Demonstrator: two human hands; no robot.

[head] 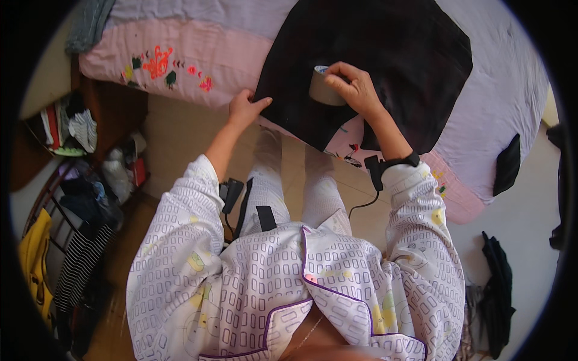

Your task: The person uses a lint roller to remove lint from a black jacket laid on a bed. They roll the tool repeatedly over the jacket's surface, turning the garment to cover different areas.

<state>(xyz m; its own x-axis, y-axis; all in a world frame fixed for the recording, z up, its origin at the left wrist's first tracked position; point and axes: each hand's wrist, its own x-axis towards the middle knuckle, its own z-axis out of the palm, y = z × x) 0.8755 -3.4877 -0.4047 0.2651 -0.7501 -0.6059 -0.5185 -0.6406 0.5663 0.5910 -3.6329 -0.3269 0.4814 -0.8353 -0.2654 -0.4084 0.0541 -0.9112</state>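
A black cloth garment [420, 63], perhaps trousers, lies spread over the front of a bed. My left hand [246, 108] pinches its left edge, thumb on top and the other fingers partly hidden. In my right hand [354, 85] is a wide roll of tan tape [326, 92], gripped at its upper right rim. The roll stands on or just above the black cloth; whether it touches cannot be told. Between two parts of the garment's lower edge, pink printed bedding [345, 144] shows through.
The bed's pink and lilac quilt [203, 58] extends to both sides. Shoes [83, 128] sit on a rack at left, with a yellow bag [36, 252] and striped cloth [81, 261] below. Dark clothing [496, 289] hangs at right. A cable [368, 204] trails from my right wrist device.
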